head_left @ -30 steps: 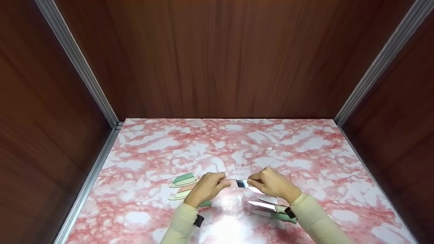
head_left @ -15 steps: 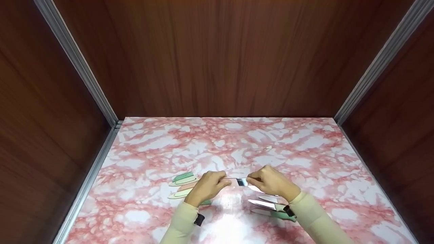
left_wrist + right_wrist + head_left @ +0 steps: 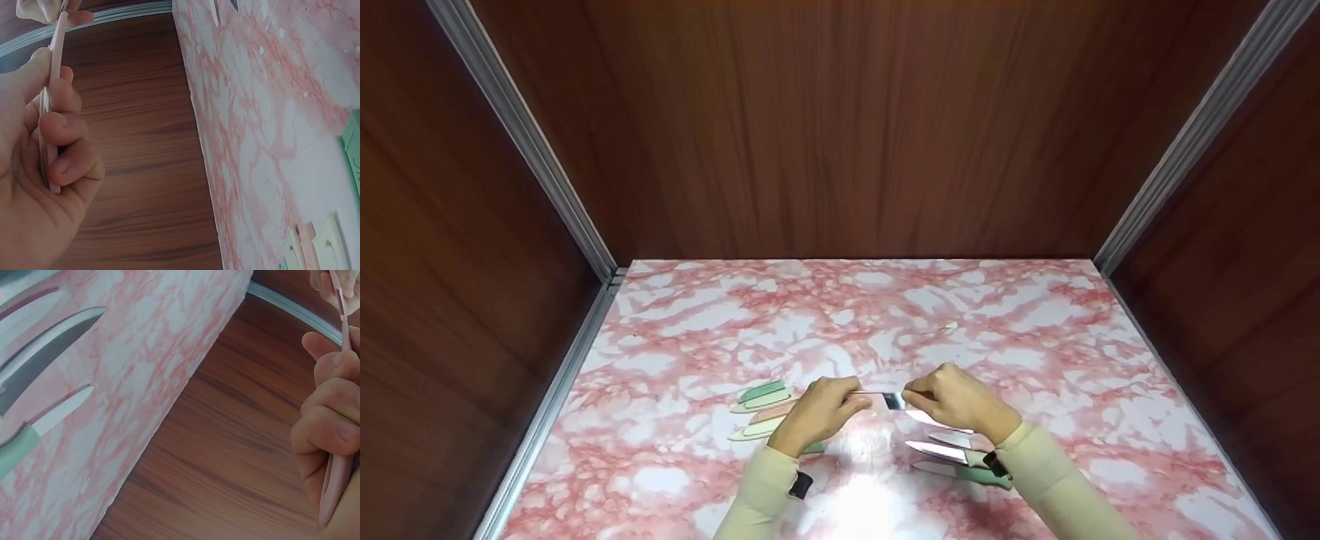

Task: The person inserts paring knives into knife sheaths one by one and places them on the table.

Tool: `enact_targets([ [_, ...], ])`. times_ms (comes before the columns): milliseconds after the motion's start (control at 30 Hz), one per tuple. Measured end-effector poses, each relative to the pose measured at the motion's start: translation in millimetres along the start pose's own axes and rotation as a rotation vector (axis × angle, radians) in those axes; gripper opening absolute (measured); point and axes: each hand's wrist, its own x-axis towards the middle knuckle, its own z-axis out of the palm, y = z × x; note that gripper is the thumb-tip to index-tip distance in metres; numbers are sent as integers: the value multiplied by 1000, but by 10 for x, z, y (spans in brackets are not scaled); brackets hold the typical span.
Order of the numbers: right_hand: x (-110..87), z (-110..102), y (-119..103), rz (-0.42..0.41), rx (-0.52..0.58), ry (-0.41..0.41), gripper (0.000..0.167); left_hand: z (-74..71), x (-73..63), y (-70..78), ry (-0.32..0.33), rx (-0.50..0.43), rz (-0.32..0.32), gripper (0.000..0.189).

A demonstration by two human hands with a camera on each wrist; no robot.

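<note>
In the head view my left hand [image 3: 825, 412] and right hand [image 3: 960, 401] face each other above the table. My left hand grips a pink blade sheath [image 3: 55, 62], its fingers curled round it in the left wrist view. My right hand holds a pink-handled knife by its handle [image 3: 336, 489]. A short strip of shiny blade [image 3: 893, 400] shows between the sheath and my right fingers, in line with the sheath; the rest of the blade is hidden.
Several sheaths lie left of centre, among them a green one [image 3: 763, 390] and a pink one [image 3: 774, 414]. Bare-bladed knives lie below my right hand, one with a green handle [image 3: 984, 477], tips pointing left. Brown wood panels [image 3: 840, 135] enclose the marbled table [image 3: 675, 330].
My right hand has edged slightly toward my left, and the strip of blade between them looks a little shorter. Both hands keep their grips; the head view has shifted slightly.
</note>
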Motion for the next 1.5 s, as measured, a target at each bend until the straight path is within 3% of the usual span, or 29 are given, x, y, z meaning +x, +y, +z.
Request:
enact_targets([
  [633,54,8,-35,1,-31,-8,27,23,30,29,9,7,13,29],
  [1067,62,35,-57,12,-34,-12,30,36,22,33,-7,-19,14,32],
  [1500,83,57,-83,19,-61,-7,30,62,38,25,5,16,16,31],
])
